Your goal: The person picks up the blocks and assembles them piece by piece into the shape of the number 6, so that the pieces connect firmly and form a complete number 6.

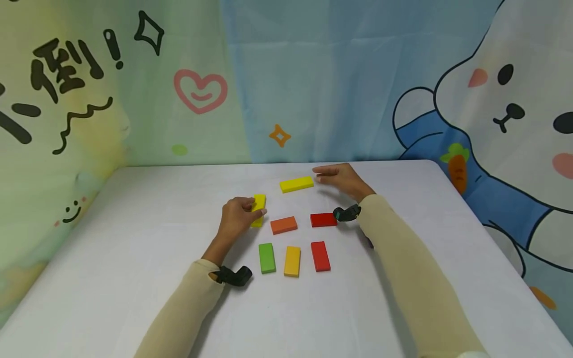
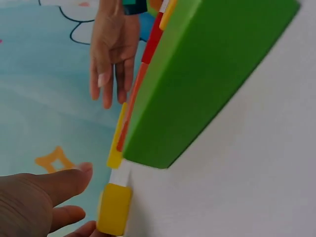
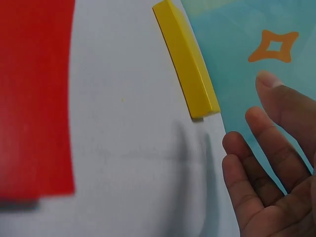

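Note:
My left hand (image 1: 237,215) is over a yellow block (image 1: 258,211), which lies flat left of the middle. In the left wrist view the thumb (image 2: 69,182) stands apart from this yellow block (image 2: 114,210), while fingertips are close against its edge; whether they touch is unclear. Further back and to the right, my right hand (image 1: 341,180) hovers beside the end of another yellow block (image 1: 297,184). In the right wrist view a gap separates the loosely bent fingers (image 3: 276,148) from that yellow block (image 3: 187,64), and they hold nothing.
An orange block (image 1: 284,225) and a red block (image 1: 323,220) lie mid-table. Nearer are a green block (image 1: 267,258), an amber block (image 1: 292,261) and a second red block (image 1: 320,256). The white table (image 1: 134,238) ends at a printed cloth backdrop (image 1: 313,99).

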Available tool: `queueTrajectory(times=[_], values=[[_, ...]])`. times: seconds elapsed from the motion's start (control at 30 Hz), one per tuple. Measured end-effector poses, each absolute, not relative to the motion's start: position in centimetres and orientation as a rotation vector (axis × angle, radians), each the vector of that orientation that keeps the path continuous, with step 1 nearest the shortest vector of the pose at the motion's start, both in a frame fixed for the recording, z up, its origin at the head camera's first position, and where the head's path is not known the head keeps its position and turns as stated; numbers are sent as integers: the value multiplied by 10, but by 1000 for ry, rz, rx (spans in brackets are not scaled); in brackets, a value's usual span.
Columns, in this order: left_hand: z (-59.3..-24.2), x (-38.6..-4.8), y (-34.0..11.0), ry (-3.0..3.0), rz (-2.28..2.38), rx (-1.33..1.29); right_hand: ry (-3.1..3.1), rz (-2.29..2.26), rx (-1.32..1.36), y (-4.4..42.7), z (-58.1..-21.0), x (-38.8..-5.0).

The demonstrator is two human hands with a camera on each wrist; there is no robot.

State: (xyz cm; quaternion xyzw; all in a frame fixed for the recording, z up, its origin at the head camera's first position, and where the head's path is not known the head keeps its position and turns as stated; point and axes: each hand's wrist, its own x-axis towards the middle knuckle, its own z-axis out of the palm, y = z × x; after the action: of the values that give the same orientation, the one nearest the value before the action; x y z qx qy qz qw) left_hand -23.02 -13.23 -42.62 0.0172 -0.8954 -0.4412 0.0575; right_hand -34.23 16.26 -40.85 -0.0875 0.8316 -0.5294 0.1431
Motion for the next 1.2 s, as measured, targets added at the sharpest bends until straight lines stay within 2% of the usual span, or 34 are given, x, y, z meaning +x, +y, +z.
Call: queueTrajectory(times=[0.53, 1.2], values=[[-431, -223, -121, -2716, -1309, -2, 2411, -1476, -241, 151, -415, -351], [-435, -219, -124, -2667, -1263, 27, 2514, -1291, -370, 127, -421, -359]])
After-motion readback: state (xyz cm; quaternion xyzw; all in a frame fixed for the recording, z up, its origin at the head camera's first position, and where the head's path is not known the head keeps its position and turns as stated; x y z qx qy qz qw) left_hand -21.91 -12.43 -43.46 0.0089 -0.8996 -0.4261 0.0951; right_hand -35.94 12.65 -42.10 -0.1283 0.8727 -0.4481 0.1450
